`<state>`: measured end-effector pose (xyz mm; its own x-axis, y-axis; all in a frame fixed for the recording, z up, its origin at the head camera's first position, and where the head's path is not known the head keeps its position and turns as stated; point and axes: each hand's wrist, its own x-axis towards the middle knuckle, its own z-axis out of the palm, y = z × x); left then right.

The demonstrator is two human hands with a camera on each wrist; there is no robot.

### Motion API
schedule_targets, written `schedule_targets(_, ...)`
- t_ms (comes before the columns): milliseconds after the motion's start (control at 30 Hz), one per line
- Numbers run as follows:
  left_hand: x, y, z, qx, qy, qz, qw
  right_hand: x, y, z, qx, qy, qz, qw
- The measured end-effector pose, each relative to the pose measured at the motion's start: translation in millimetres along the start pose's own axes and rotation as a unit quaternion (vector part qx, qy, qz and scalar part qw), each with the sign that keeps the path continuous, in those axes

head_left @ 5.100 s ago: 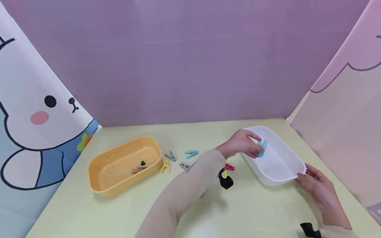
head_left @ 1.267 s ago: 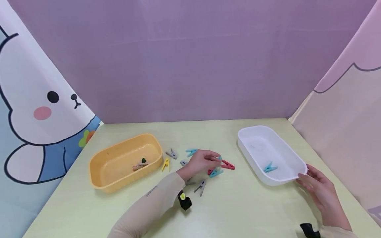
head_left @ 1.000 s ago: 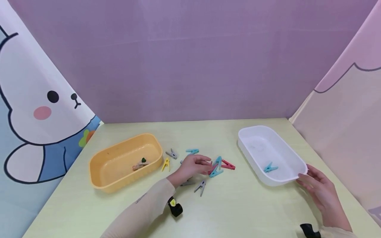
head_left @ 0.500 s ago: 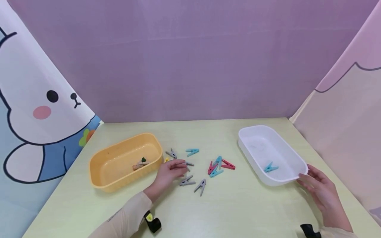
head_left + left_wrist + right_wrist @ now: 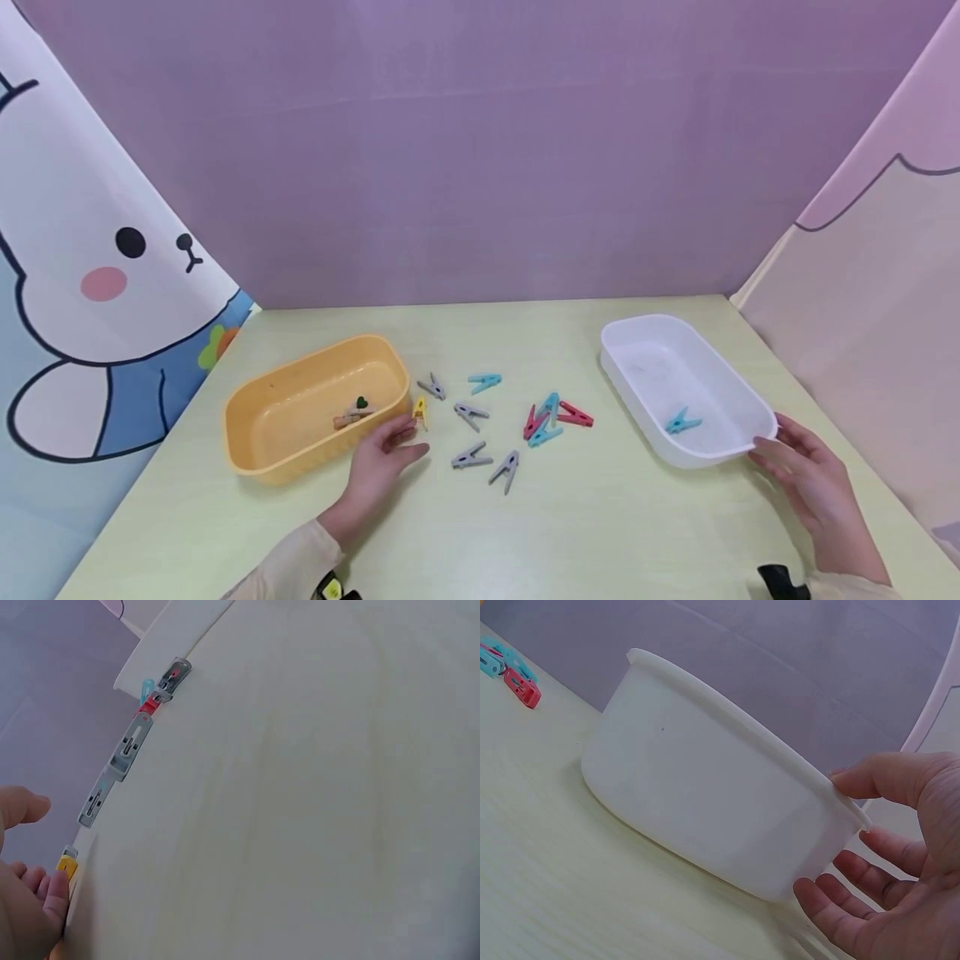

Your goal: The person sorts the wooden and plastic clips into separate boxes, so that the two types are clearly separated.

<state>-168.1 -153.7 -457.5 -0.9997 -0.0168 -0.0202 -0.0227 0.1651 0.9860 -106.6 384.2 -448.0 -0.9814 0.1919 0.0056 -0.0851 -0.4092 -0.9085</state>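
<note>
My left hand [image 5: 378, 467] is beside the front right corner of the yellow plastic basin [image 5: 315, 458], thumb spread from its fingers and nothing held. Just past its fingertips lies a yellow clothespin [image 5: 421, 412]; in the left wrist view I cannot tell whether they touch. At the near right corner of the white plastic basin [image 5: 637, 400], my right hand [image 5: 806, 479] holds the rim, thumb on top and fingers against the outer wall [image 5: 705, 780]. Inside the white basin lies one blue clothespin [image 5: 682, 422]. The yellow basin contains wooden clothespins [image 5: 351, 417], one with a dark green heart.
Between the basins lie several grey clothespins [image 5: 471, 457], a blue clothespin [image 5: 484, 382] farther back, and a cluster of blue and red clothespins [image 5: 575, 415] closer to the white basin. A purple backdrop [image 5: 480, 167] rises behind the table.
My left hand first released a blue clothespin into the white basin, then went back to the loose clothespins and moved left to the yellow basin. My right hand has stayed on the white basin.
</note>
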Motion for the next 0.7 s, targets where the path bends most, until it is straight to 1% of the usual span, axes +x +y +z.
schedule_targets(133, -1.5, 1.1, -3.1, 0.015, 0.0, -0.021, 0.9997, 0.2, -0.1, -0.8, 0.003, -0.001, -0.001, 1.0)
schedule_targets(233, -2.8, 2.5, -3.5, 0.035, 0.001, -0.032, 0.9989, 1.1, 1.4, -1.0, 0.003, -0.003, -0.003, 1.0)
schedule_targets(333, -3.8, 2.9, -2.0, 0.051, 0.002, -0.02, 0.9985, 1.2, 2.6, -0.2, 0.001, -0.004, -0.006, 1.0)
schedule_targets(467, -2.7, 3.5, 1.0, 0.056, 0.001, 0.004, 0.9984, -0.3, 2.3, 1.2, -0.001, -0.002, -0.008, 1.0)
schedule_targets(700, 7.6, 6.9, 5.1, 0.081, -0.02, 0.001, 0.9965, -1.7, 0.6, 1.9, -0.002, 0.002, -0.011, 0.9999)
